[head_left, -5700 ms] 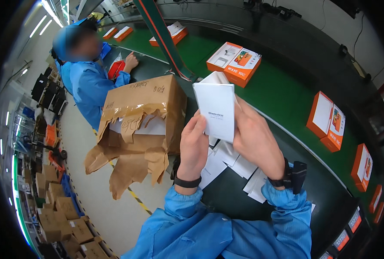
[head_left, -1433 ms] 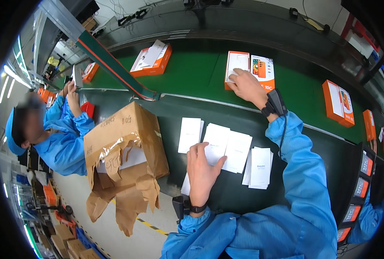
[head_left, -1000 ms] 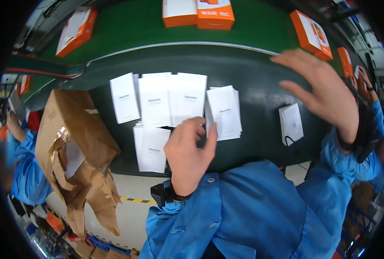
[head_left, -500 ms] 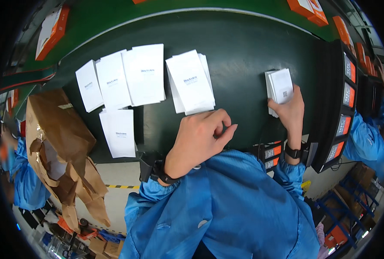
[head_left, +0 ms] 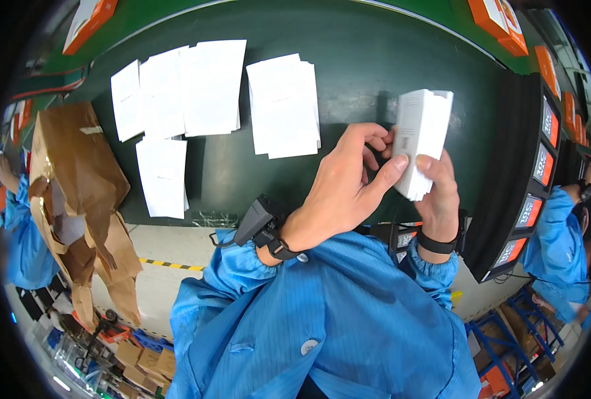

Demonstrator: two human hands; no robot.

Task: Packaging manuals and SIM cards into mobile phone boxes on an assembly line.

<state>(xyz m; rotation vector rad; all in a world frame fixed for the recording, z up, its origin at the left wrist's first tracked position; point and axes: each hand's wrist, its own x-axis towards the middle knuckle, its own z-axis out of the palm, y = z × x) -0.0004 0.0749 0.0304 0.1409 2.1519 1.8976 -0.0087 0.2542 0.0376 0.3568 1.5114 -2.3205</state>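
A thick stack of white booklets (head_left: 430, 126) is tilted up on its edge at the right of the dark green table, between my two hands. My right hand (head_left: 440, 196) grips its lower right end, with the thumb across the near end and the fingers mostly hidden behind. From the left, my left hand (head_left: 342, 173) pinches the stack, its thumb on the printed face and its curled fingers at the left edge. Further left lie a pile of white booklets (head_left: 283, 110), an overlapping row of booklet piles (head_left: 212, 90) and one more pile (head_left: 162, 176) nearer me.
A torn brown paper bag (head_left: 83, 166) stands at the table's left edge. A black rack (head_left: 505, 193) with orange-and-white labelled boxes stands on the right. Orange boxes (head_left: 495, 23) lie beyond the far edge. People in blue sleeves are at both sides.
My left hand has moved right, from beside the middle pile to the stack. The stack, flat before in my right hand, is now tilted up and held by both hands.
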